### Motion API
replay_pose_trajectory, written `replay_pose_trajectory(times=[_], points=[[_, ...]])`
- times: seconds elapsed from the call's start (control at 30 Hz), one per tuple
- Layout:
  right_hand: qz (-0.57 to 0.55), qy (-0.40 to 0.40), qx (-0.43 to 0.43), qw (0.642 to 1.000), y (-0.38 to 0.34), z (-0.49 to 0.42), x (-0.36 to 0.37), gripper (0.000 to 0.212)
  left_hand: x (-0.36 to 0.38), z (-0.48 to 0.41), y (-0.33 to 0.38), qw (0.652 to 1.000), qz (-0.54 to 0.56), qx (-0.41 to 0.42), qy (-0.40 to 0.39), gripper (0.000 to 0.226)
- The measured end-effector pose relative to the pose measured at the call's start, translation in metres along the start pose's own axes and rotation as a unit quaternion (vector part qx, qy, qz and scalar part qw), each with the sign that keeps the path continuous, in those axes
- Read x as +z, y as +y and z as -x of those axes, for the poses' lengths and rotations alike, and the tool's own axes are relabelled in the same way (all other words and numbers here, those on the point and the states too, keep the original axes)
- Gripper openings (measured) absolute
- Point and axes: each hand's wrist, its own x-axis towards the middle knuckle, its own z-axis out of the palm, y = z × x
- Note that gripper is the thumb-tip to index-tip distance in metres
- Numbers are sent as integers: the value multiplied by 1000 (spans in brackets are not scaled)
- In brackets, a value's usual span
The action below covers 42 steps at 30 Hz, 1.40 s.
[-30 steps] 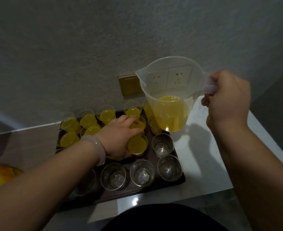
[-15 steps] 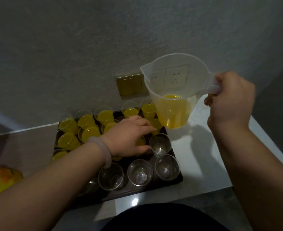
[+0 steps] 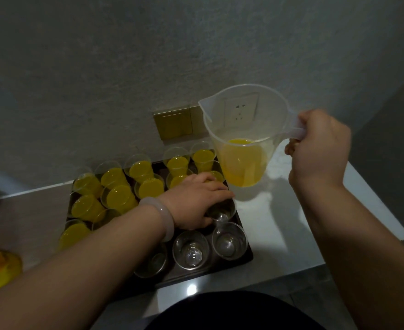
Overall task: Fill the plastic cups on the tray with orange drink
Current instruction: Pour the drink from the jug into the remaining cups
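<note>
Right hand [image 3: 320,148] wrapped tight round the handle of the clear measuring jug [image 3: 243,115], holding it upright in the air over the white counter [image 3: 279,222], just off the tray's far right corner, spout pointing left; the orange drink [image 3: 243,163] fills only its lower part; down on the dark tray [image 3: 248,254] the left hand [image 3: 196,203] (pale bracelet [image 3: 162,213] at the wrist) curls its fingers over an empty cup [image 3: 223,211] at the right side; 3 more bare cups [image 3: 191,250] stand in the near row, 1 half under the forearm; the filled cups [image 3: 120,198] crowd the far and left part; a gold switch plate [image 3: 174,125] sits on the wall behind.
</note>
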Motion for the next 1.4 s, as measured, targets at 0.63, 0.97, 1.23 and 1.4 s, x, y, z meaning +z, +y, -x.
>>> replay_pose_trajectory(times=[0.63, 0.97, 1.23, 1.4], points=[[144, -69, -120, 980, -16, -10, 6, 30, -74, 69, -26, 932, 225, -204, 199, 76], [341, -248, -247, 872, -68, 8, 47, 37, -58, 82, -26, 922, 166, -270, 223, 80], [437, -277, -308, 798, -82, 25, 63, 40, -49, 84, -21, 920, 172, -282, 212, 78], [465, -294, -322, 770, -85, 31, 68, 38, -46, 83, -18, 920, 185, -281, 199, 75]])
